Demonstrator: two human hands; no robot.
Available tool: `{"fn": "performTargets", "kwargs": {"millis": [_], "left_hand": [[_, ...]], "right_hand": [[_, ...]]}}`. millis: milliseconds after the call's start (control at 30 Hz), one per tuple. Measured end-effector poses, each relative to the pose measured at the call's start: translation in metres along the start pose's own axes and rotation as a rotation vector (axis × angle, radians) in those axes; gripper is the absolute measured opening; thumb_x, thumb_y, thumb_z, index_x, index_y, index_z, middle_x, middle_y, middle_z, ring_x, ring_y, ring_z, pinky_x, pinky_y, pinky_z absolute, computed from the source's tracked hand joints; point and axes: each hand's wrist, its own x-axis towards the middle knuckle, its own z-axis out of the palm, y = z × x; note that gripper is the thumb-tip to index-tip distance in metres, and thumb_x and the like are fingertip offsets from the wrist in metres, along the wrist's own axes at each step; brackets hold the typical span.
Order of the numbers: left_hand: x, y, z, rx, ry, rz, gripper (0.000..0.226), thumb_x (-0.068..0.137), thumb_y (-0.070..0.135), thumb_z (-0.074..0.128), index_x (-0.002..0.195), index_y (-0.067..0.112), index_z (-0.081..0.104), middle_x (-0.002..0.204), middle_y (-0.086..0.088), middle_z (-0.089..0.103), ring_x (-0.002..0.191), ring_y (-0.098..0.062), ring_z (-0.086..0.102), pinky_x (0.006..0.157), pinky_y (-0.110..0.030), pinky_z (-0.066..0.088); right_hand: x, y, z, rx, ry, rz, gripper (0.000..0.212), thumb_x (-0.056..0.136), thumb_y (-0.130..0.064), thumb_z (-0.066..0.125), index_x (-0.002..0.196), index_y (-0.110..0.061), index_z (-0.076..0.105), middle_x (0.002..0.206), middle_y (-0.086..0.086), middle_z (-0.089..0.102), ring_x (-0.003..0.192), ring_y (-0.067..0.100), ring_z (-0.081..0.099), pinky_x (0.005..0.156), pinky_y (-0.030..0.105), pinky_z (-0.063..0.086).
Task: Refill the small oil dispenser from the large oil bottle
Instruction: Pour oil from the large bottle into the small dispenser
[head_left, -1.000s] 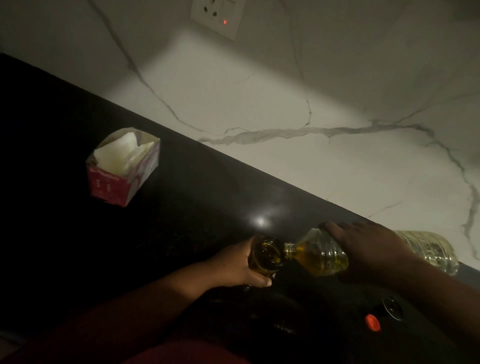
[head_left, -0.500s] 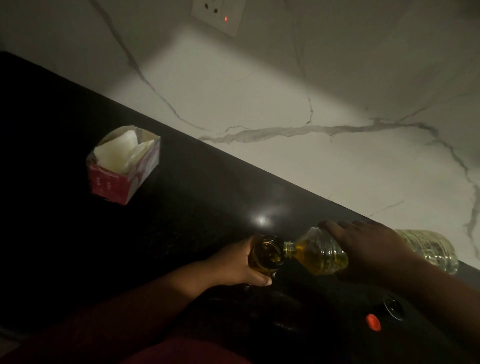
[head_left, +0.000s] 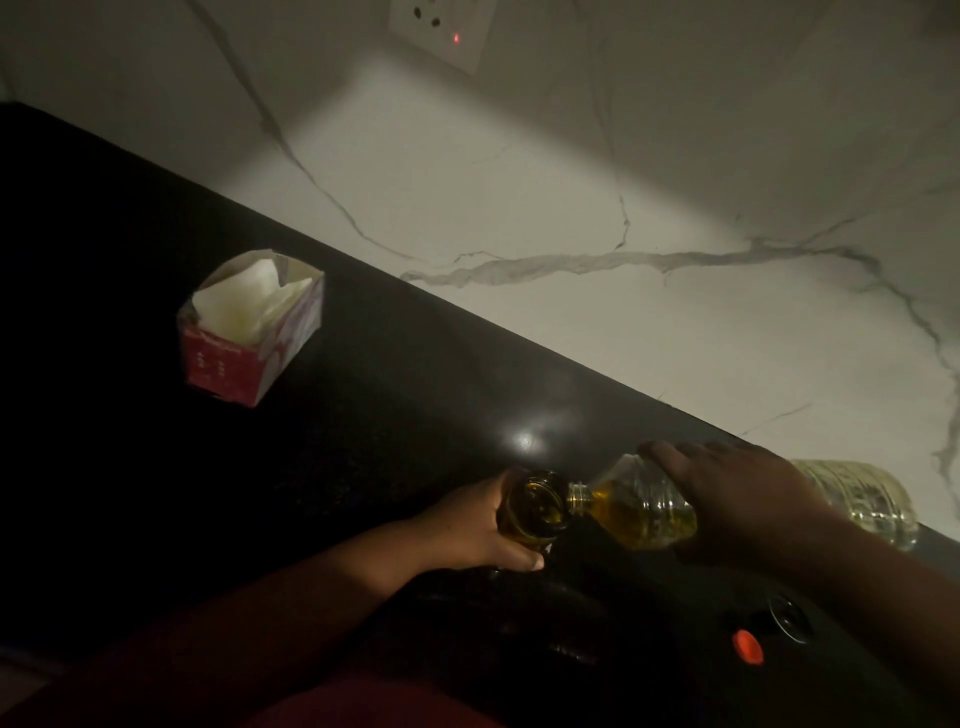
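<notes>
The small glass oil dispenser (head_left: 535, 506) stands on the black counter (head_left: 363, 415), its open mouth showing amber oil inside. My left hand (head_left: 467, 525) grips it from the left side. The large clear plastic oil bottle (head_left: 639, 512) lies tipped almost flat, neck at the dispenser's mouth, yellow oil pooled toward the neck. My right hand (head_left: 737, 499) grips the bottle's middle from above; the bottle's base pokes out to the right of my hand.
A red cap (head_left: 748, 646) and a dark round lid (head_left: 789, 618) lie on the counter at the lower right. An open red-and-white tissue box (head_left: 249, 325) sits at the left. A white marble wall (head_left: 571, 218) with a socket (head_left: 441, 31) backs the counter.
Almost nothing has moved; both hands keep the same hold and the bottle stays tipped at the dispenser's mouth.
</notes>
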Motion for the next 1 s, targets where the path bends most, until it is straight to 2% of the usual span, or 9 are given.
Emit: {"fn": "performTargets", "kwargs": {"millis": [367,667,1000], "left_hand": [[-0.0012,0.0023,-0.0008,0.001,-0.011,-0.001,0.076,0.061,0.034,0.087,0.123,0.047,0.045,0.119,0.016,0.064,0.111,0.002,0.059,0.102,-0.036,0.049],[-0.0023,0.0029,-0.0014,-0.019,-0.014,-0.003,0.073,0.064,0.026,0.087,0.126,0.037,0.049,0.118,0.013,0.064,0.110,0.000,0.060,0.101,-0.034,0.050],[-0.0002,0.0001,-0.0001,-0.008,-0.014,-0.009,0.074,0.060,0.037,0.086,0.121,0.048,0.046,0.117,0.015,0.064,0.111,-0.002,0.060,0.101,-0.040,0.050]], "right_hand": [[-0.0018,-0.0015,-0.0048,-0.022,-0.004,-0.011,0.085,0.071,-0.061,0.060,0.139,-0.035,0.017,0.131,-0.009,0.049,0.118,0.016,0.051,0.093,0.030,0.042],[-0.0014,0.0001,-0.0028,-0.030,0.005,-0.019,0.087,0.071,-0.063,0.061,0.140,-0.034,0.017,0.130,-0.008,0.050,0.117,0.016,0.052,0.092,0.030,0.042],[0.0001,0.0016,0.0007,-0.016,0.005,-0.010,0.089,0.069,-0.060,0.063,0.140,-0.034,0.017,0.131,-0.008,0.050,0.117,0.017,0.051,0.093,0.031,0.041]]}}
